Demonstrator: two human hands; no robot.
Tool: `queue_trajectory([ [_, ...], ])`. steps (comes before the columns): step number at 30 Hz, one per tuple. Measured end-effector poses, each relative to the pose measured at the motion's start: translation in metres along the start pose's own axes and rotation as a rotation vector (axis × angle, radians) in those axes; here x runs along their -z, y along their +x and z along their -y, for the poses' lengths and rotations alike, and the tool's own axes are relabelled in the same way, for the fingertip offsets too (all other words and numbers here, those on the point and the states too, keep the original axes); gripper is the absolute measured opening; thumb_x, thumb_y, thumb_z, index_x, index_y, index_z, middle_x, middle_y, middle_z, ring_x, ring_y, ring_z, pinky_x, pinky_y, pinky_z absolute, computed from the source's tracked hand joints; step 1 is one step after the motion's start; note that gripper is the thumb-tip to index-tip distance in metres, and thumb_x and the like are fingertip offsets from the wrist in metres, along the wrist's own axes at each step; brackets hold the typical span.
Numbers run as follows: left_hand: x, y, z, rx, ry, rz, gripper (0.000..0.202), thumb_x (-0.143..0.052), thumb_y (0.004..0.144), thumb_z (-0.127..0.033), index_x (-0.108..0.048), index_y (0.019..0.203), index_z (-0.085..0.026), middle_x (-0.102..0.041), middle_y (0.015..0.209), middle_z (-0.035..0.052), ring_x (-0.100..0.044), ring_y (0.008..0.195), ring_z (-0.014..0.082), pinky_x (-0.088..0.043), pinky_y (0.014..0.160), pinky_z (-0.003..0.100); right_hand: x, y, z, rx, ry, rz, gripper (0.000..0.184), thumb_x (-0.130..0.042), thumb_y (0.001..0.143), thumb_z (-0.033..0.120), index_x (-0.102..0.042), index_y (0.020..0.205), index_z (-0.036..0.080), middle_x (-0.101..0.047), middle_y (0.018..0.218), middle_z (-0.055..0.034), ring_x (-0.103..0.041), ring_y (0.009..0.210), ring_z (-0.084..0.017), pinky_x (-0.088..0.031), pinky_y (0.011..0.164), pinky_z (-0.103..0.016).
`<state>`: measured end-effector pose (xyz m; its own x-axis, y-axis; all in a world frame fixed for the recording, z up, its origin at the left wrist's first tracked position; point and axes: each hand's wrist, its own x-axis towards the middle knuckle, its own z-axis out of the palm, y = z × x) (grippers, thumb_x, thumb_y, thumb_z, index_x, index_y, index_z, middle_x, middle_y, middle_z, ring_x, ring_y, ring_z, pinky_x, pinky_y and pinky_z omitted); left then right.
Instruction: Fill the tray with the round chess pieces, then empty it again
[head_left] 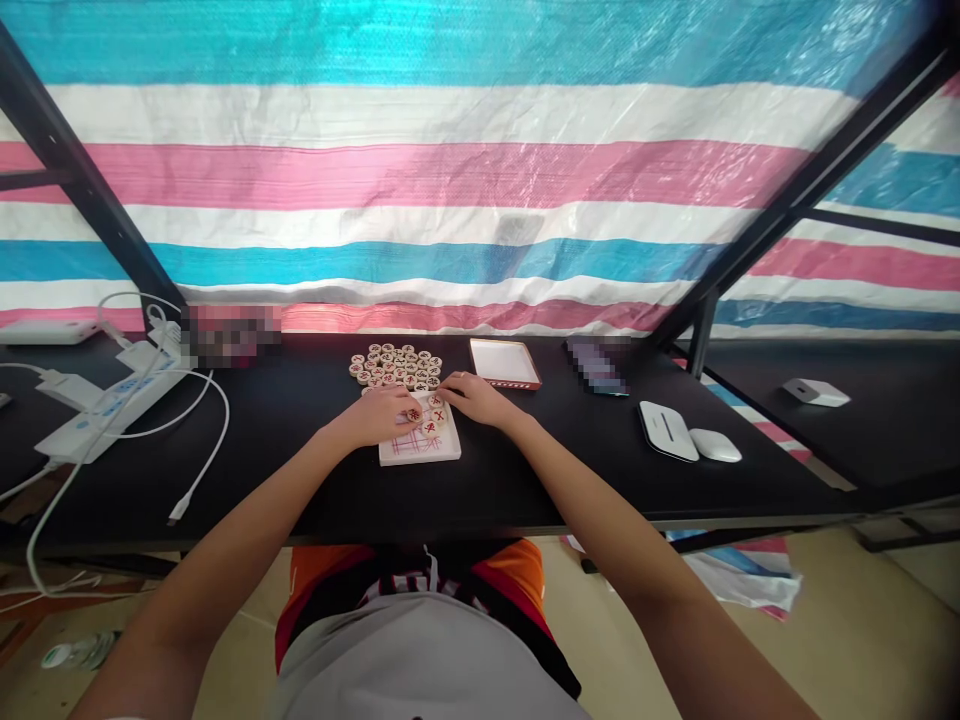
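Observation:
A shallow white box (420,455) with a red grid printed inside lies on the black desk, and a few round xiangqi pieces (430,427) with red characters are in its right part. My left hand (373,416) reaches over the box's left side, its fingers closed around a xiangqi piece (413,414). From the right, my right hand (480,398) bends over the far right corner, fingertips pressed together at a piece (436,400). Just beyond both hands, a cluster of several more pieces (397,365) lies on the desk; my fingers partly cover its near edge.
Behind the right hand lies an open box lid (504,362). Farther right are a phone (598,368), a white device (667,431) and a mouse (715,445). A power strip (112,405) with white cables occupies the left. Black frame posts stand at both sides.

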<state>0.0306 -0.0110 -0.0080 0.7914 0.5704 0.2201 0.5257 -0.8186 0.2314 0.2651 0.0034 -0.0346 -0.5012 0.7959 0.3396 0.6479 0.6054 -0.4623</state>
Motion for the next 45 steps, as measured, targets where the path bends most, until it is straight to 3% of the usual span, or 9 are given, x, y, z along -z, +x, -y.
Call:
queue_trajectory([
  [8, -0.003, 0.001, 0.0, 0.011, -0.017, 0.003, 0.02, -0.052, 0.088, -0.034, -0.068, 0.09, -0.021, -0.069, 0.09, 0.0019, -0.061, 0.089, 0.0191, -0.043, 0.086, 0.031, 0.001, 0.0, 0.001, -0.005, -0.006, 0.004, 0.023, -0.049, 0.093, 0.026, -0.07, 0.092, 0.017, -0.067, 0.094, -0.008, -0.06, 0.088, -0.019, -0.046, 0.086, -0.034],
  [15, -0.001, -0.002, 0.001, 0.022, -0.034, -0.015, 0.028, -0.048, 0.09, -0.04, -0.065, 0.106, -0.023, -0.064, 0.099, 0.0036, -0.06, 0.093, 0.0194, -0.044, 0.084, 0.029, 0.0, 0.0, -0.001, 0.01, -0.002, 0.004, 0.024, -0.048, 0.093, 0.028, -0.07, 0.093, 0.017, -0.067, 0.092, -0.0079, -0.06, 0.087, -0.019, -0.047, 0.085, -0.034],
  [22, 0.005, -0.002, 0.004, 0.032, -0.119, -0.006, 0.03, -0.049, 0.09, -0.046, -0.066, 0.098, -0.022, -0.063, 0.093, 0.0036, -0.059, 0.091, 0.0198, -0.044, 0.084, 0.031, 0.0, 0.0, -0.001, 0.005, -0.005, 0.005, 0.023, -0.049, 0.093, 0.027, -0.07, 0.093, 0.018, -0.067, 0.093, -0.0075, -0.06, 0.088, -0.019, -0.047, 0.086, -0.034],
  [28, 0.017, -0.004, 0.015, 0.239, -0.334, -0.202, 0.029, -0.056, 0.085, -0.042, -0.066, 0.101, -0.02, -0.067, 0.097, 0.0024, -0.058, 0.075, 0.014, -0.047, 0.072, 0.026, 0.002, 0.0, 0.001, -0.01, -0.003, 0.012, 0.023, -0.049, 0.093, 0.026, -0.07, 0.093, 0.017, -0.067, 0.093, -0.0075, -0.06, 0.089, -0.019, -0.046, 0.086, -0.033],
  [31, 0.02, -0.009, 0.03, 0.327, -0.247, -0.25, 0.028, -0.056, 0.085, -0.043, -0.066, 0.099, -0.02, -0.067, 0.097, 0.0025, -0.059, 0.077, 0.015, -0.046, 0.075, 0.028, 0.003, -0.001, 0.002, -0.014, 0.002, 0.02, 0.024, -0.048, 0.093, 0.026, -0.07, 0.093, 0.017, -0.067, 0.095, -0.0078, -0.06, 0.089, -0.019, -0.046, 0.086, -0.033],
  [35, 0.017, -0.011, 0.043, 0.353, -0.113, -0.208, 0.026, -0.054, 0.084, -0.042, -0.067, 0.094, -0.021, -0.067, 0.092, 0.0033, -0.06, 0.084, 0.0188, -0.046, 0.077, 0.031, 0.004, 0.0, 0.004, -0.019, 0.007, 0.021, 0.024, -0.048, 0.093, 0.027, -0.07, 0.093, 0.018, -0.067, 0.095, -0.0077, -0.06, 0.088, -0.019, -0.046, 0.086, -0.034],
  [45, 0.014, -0.01, 0.043, 0.338, -0.068, -0.15, 0.024, -0.052, 0.085, -0.038, -0.067, 0.092, -0.021, -0.069, 0.097, 0.0037, -0.06, 0.091, 0.0207, -0.046, 0.081, 0.032, 0.004, -0.001, 0.004, -0.03, 0.018, 0.025, 0.024, -0.049, 0.093, 0.027, -0.071, 0.094, 0.017, -0.067, 0.095, -0.0078, -0.06, 0.09, -0.019, -0.046, 0.086, -0.033],
])
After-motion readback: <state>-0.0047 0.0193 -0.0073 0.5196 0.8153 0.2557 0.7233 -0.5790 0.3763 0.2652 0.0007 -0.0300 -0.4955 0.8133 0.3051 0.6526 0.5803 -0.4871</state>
